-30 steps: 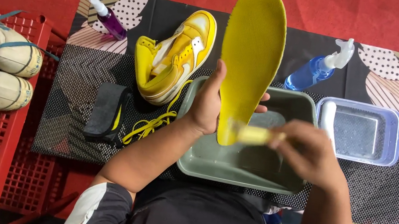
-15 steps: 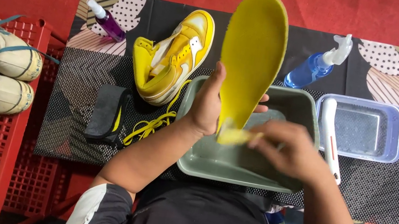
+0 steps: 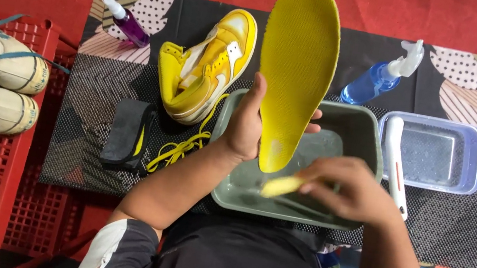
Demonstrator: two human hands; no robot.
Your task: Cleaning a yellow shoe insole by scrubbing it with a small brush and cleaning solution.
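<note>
Yellow foam insole (image 3: 297, 66), upright over grey plastic basin (image 3: 369, 134), clasped at heel by left hand (image 3: 247, 122).
Right hand (image 3: 349, 189), fingers closed round pale yellow brush (image 3: 279, 186), dropped from heel into basin since a second before; scrubbing paused, likely rewetting.

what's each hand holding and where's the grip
Left hand grips the yellow insole by its lower heel end. Right hand holds a brush by its handle.
</note>
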